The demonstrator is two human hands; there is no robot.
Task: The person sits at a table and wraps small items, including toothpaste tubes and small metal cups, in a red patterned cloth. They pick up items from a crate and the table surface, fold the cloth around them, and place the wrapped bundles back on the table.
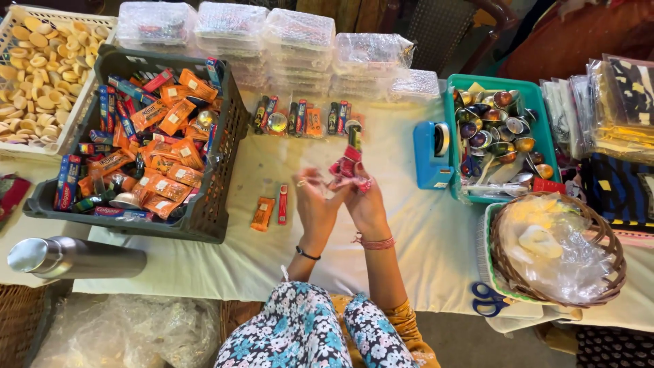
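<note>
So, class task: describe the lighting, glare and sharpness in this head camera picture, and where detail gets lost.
Head view: even daylight with soft shadows; glare off the steel flask and the shiny metal bowls in the teal tray; both hands slightly motion-blurred around a small red item; wide-angle bending at the edges.

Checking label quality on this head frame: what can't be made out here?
- Head view: the small red packet in the left hand and right hand; fingers cover it, so its kind and the grip are unclear.
- Head view: contents of the stacked clear boxes; glare on the wrap.
- Head view: steel flask, cut off by the left edge.
- Head view: scissors, blades under the wicker basket.
</note>
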